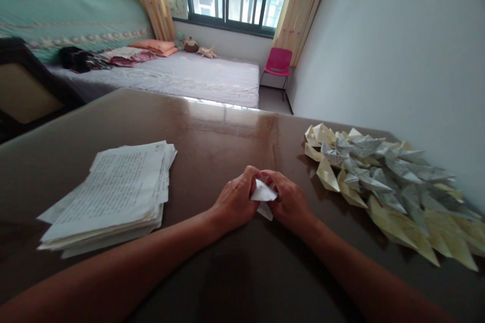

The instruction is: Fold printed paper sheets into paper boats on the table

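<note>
Between my two hands is a small folded piece of white paper (264, 192), held just over the brown table. My left hand (239, 197) grips its left side with curled fingers. From the right, my right hand (290, 199) closes on the other side. A pointed flap of the paper hangs below the fingers, and part of the fold is hidden by both hands. To the right lies a spread of folded paper boats (364, 161), some cream and some grey-white with print. A stack of printed sheets (113, 186) rests to the left, its edges uneven.
The glossy brown table (212, 136) reaches from the paper stack to the folded pieces. Beyond it stand a bed (212, 75) and a pink chair (278, 63) under the window. A dark wooden chair (30, 81) is at the far left; a white wall (386, 45) borders the right.
</note>
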A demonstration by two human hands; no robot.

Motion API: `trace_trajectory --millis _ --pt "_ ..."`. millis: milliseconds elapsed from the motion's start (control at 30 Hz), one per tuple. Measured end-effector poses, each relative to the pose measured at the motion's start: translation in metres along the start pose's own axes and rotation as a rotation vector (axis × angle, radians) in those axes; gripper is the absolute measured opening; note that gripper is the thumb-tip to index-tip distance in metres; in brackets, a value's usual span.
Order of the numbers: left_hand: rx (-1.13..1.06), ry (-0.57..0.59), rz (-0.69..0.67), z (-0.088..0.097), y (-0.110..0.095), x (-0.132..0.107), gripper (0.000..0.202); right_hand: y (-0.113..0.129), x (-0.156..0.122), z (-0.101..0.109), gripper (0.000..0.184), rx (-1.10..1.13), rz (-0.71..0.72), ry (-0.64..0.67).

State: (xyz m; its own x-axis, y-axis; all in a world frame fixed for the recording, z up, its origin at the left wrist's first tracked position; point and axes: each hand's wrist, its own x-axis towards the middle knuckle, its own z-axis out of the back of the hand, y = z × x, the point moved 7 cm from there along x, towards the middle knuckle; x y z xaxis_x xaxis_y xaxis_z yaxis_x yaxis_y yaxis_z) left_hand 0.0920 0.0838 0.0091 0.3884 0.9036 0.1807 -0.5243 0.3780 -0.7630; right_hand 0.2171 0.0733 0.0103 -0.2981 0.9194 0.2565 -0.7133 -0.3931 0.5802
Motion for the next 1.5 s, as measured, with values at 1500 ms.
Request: trace_trajectory --millis 1500 --pt "0.539 0.204 -0.679 -0.001 -0.023 -0.024 0.02 -0.019 -0.004 0.024 0.02 -0.078 0.372 0.326"
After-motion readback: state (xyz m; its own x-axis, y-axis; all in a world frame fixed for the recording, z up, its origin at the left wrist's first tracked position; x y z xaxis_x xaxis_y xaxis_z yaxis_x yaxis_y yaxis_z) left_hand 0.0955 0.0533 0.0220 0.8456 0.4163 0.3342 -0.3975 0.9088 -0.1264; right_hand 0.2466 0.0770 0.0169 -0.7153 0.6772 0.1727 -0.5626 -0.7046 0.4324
